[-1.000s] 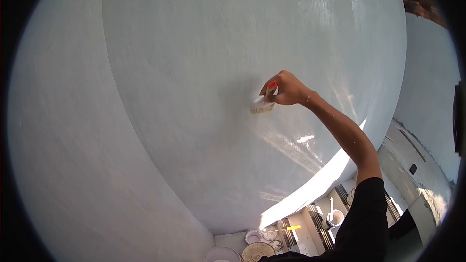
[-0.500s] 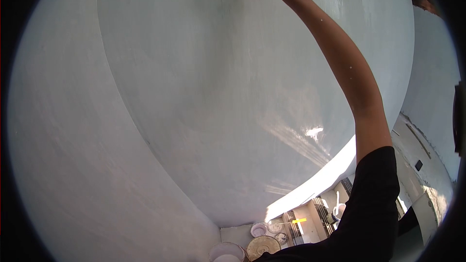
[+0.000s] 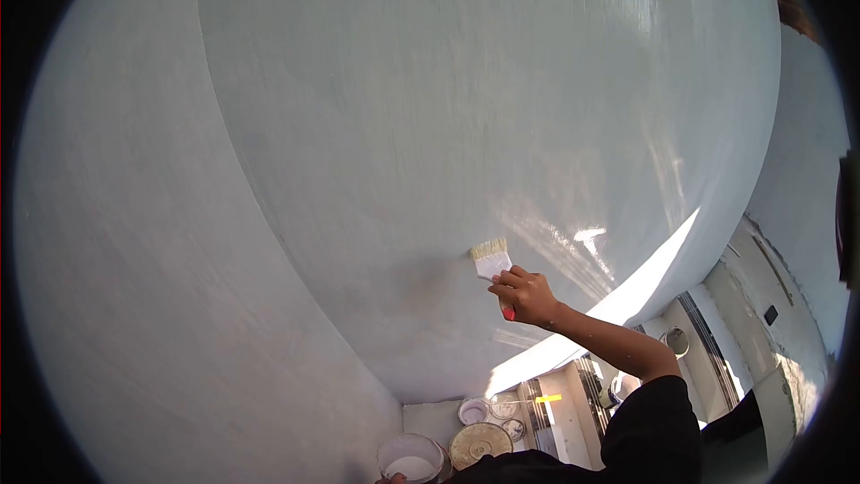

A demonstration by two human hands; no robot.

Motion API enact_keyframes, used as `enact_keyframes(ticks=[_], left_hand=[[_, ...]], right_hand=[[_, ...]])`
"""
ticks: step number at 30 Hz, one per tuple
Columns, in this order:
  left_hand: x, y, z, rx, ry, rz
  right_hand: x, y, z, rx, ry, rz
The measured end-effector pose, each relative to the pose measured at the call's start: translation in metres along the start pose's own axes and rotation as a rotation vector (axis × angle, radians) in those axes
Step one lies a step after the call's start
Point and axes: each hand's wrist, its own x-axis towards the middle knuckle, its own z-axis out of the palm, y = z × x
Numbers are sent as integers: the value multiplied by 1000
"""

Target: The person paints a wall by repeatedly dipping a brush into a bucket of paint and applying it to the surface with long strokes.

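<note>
My right hand (image 3: pixel 527 298) is closed around the handle of a wide paintbrush (image 3: pixel 492 262). The brush has pale bristles and a white ferrule, and its red handle end shows below my fingers. Its bristles point up and left against the grey-green wall (image 3: pixel 403 143). At the bottom edge, a small part of my left hand (image 3: pixel 391 479) shows, its fingers at the rim of a white bucket (image 3: pixel 410 458) with pale paint inside. The rest of that hand is out of view.
A round, stained lid (image 3: pixel 481 445) lies beside small tubs (image 3: pixel 473 410) on the floor. Steps with dark stripes (image 3: pixel 541 412) run to the right, with a yellow-ended tool (image 3: pixel 548 399) and a metal can (image 3: pixel 675 341). A plain wall (image 3: pixel 152 242) borders the left.
My right hand has come down from the top of the view with the brush, which now shows fully. A bit of my left hand has appeared at the bucket.
</note>
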Motion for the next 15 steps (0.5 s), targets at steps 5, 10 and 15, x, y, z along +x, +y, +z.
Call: enact_keyframes(ticks=[5,10,15], left_hand=[[-23,29,-3,-57,-121,6],[-35,42,-3,42,-113,80],[-13,-9,2,-120,44,38]], right_hand=[[104,40,-70,174,-143,33],[264,116,-187,256,-107,80],[392,104,-322,114,219,110]])
